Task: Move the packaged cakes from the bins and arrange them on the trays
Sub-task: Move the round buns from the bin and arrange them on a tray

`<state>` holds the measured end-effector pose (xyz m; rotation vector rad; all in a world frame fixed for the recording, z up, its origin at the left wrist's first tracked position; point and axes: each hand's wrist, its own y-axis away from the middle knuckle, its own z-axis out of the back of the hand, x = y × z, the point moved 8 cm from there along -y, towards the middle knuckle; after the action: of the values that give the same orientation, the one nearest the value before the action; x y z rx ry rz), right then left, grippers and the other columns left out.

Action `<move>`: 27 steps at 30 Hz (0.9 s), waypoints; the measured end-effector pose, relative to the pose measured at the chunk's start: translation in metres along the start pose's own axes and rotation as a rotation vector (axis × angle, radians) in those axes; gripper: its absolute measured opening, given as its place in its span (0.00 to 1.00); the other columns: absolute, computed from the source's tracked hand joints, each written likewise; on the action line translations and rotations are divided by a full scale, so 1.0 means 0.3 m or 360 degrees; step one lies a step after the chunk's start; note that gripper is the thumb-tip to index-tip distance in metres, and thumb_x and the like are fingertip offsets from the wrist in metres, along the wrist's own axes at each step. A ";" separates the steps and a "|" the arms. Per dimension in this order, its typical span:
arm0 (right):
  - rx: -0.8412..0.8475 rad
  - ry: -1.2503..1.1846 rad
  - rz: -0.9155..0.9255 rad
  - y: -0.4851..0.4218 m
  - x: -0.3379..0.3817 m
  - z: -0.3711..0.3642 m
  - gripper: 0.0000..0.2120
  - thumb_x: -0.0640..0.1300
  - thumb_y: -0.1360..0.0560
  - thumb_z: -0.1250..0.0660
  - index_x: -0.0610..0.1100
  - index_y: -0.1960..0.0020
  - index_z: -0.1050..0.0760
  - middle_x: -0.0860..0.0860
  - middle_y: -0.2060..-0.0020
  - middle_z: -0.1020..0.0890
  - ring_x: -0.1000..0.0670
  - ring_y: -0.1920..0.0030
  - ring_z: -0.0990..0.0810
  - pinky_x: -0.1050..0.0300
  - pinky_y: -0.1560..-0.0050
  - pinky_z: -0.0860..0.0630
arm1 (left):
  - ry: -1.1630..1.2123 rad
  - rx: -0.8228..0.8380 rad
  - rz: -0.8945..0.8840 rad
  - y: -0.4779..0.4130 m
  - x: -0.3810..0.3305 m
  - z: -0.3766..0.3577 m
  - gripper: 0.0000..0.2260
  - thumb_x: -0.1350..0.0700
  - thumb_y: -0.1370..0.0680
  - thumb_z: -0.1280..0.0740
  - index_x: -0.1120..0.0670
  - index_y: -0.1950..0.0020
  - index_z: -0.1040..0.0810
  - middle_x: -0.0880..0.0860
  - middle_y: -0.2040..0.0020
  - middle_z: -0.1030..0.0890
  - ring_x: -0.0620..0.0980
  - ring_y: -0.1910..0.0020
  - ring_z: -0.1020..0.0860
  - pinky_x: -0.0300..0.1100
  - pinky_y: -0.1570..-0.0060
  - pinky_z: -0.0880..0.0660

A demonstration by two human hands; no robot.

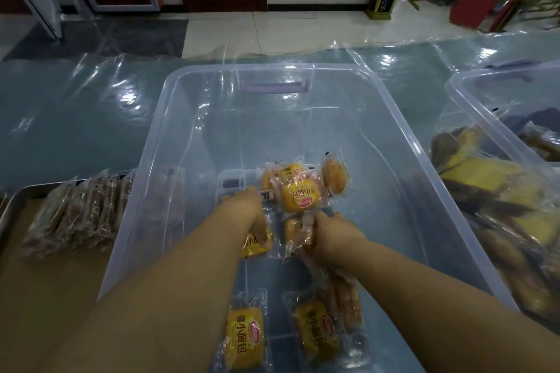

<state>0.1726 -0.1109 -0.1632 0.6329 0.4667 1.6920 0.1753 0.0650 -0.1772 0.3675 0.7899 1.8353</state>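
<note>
Both my arms reach down into a large clear plastic bin point(181, 79). Several small yellow packaged cakes lie on its floor. My left hand point(248, 209) grips one yellow packet point(253, 247) by its edge. My right hand point(333, 236) holds another wrapped cake point(295, 232) at the wrapper. Just beyond my fingers sits a small heap of packets point(300, 191). Two more packets point(244, 339) point(316, 333) lie near the front wall between my forearms. A metal tray point(12, 206) at the left carries a row of brown packaged cakes point(81, 212).
A second clear bin point(460, 88) at the right holds larger yellow and brown packaged cakes point(491, 179). The table is covered with shiny clear plastic sheet over blue-green cloth point(75, 118). Tiled floor, doors and red chairs point(475, 9) lie beyond the table.
</note>
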 end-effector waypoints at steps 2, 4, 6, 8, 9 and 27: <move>-0.0024 -0.0005 0.0040 0.009 0.008 0.020 0.21 0.51 0.25 0.36 0.47 0.34 0.34 0.43 0.41 0.26 0.40 0.43 0.25 0.43 0.40 0.27 | -0.0005 -0.0004 -0.0012 0.017 -0.003 0.008 0.43 0.53 0.38 0.20 0.55 0.30 0.40 0.59 0.37 0.27 0.62 0.40 0.27 0.54 0.45 0.24; -0.0052 -0.0055 0.0079 0.017 0.021 0.044 0.16 0.47 0.25 0.36 0.45 0.38 0.29 0.44 0.45 0.23 0.43 0.46 0.23 0.45 0.42 0.25 | -0.0082 0.0006 -0.0078 0.042 -0.017 0.023 0.36 0.54 0.37 0.21 0.57 0.34 0.33 0.57 0.45 0.25 0.57 0.48 0.24 0.48 0.52 0.23; -0.0111 -0.0112 0.0079 0.031 0.025 0.085 0.16 0.45 0.26 0.34 0.45 0.40 0.28 0.45 0.46 0.22 0.44 0.47 0.23 0.47 0.43 0.24 | -0.0203 -0.0006 -0.0128 0.071 -0.026 0.056 0.28 0.53 0.37 0.22 0.57 0.41 0.26 0.55 0.52 0.24 0.55 0.53 0.24 0.46 0.54 0.23; -0.0222 -0.0175 0.0053 0.060 0.014 0.143 0.21 0.45 0.28 0.32 0.46 0.37 0.30 0.46 0.47 0.22 0.44 0.47 0.22 0.47 0.44 0.24 | -0.0277 -0.0047 -0.0137 0.109 -0.028 0.105 0.24 0.51 0.37 0.22 0.56 0.45 0.24 0.53 0.55 0.24 0.54 0.55 0.24 0.46 0.53 0.23; -0.0281 -0.0249 0.0049 0.081 0.008 0.175 0.26 0.45 0.29 0.31 0.46 0.34 0.34 0.46 0.47 0.22 0.44 0.48 0.22 0.49 0.47 0.23 | -0.0283 -0.0088 -0.0145 0.130 -0.029 0.135 0.22 0.50 0.37 0.22 0.54 0.48 0.24 0.53 0.56 0.24 0.54 0.56 0.24 0.45 0.54 0.23; -0.1172 -0.1419 0.1202 0.819 0.190 0.435 0.24 0.44 0.33 0.24 0.57 0.44 0.32 0.58 0.52 0.23 0.63 0.57 0.20 0.69 0.69 0.24 | 0.0931 -0.1703 -0.0665 1.090 0.319 0.360 0.28 0.35 0.45 0.26 0.36 0.51 0.34 0.36 0.54 0.29 0.39 0.56 0.28 0.43 0.59 0.28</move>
<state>0.0613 -0.1110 0.0979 0.9634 -1.1034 1.8517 -0.0310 0.1153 0.1103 -0.9762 0.1296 1.6938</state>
